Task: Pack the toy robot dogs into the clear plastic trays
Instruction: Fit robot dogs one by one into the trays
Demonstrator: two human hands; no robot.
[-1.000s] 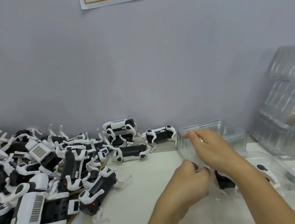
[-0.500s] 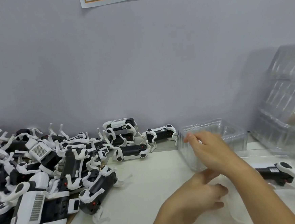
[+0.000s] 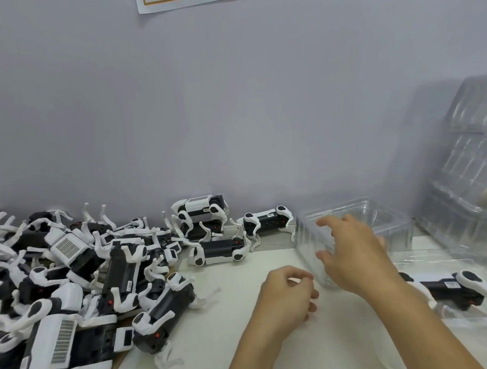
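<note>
Our right hand (image 3: 355,251) reaches to clear tray (image 3: 385,219), fingers spread, resting on its near wall (to pull it close, we think). Left hand (image 3: 286,297) loosely curled, holding nothing. One dog (image 3: 448,287) lies in tray (image 3: 422,323) at right; dog pile (image 3: 78,284) waits left.

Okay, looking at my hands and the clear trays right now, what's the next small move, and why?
Probably close the right hand on the clear tray it is reaching over and draw it nearer: the fingers are spread and grip nothing yet, the left hand holds nothing, and loose toy dogs wait at the left.
</note>
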